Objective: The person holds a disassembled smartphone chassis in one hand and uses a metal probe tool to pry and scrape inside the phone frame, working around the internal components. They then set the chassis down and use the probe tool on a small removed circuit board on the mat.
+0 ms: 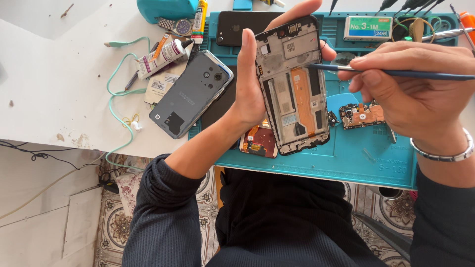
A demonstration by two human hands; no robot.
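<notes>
My left hand [250, 84] grips an opened phone frame [293, 86], holding it upright above a teal work mat [366, 158]; its inside shows black parts and an orange flex strip. My right hand [413, 84] holds a thin blue-handled tool [396, 73] like a pen, its tip touching the upper right part of the frame. A small circuit board [361, 115] lies on the mat just under my right hand. A copper-coloured part [258, 142] lies on the mat below the frame.
A grey phone back cover [190, 94] lies to the left beside a glue tube [161, 57], a wristwatch [177, 25] and a teal cable [116, 99]. A black phone [242, 27] and a small box [367, 28] sit at the mat's far edge.
</notes>
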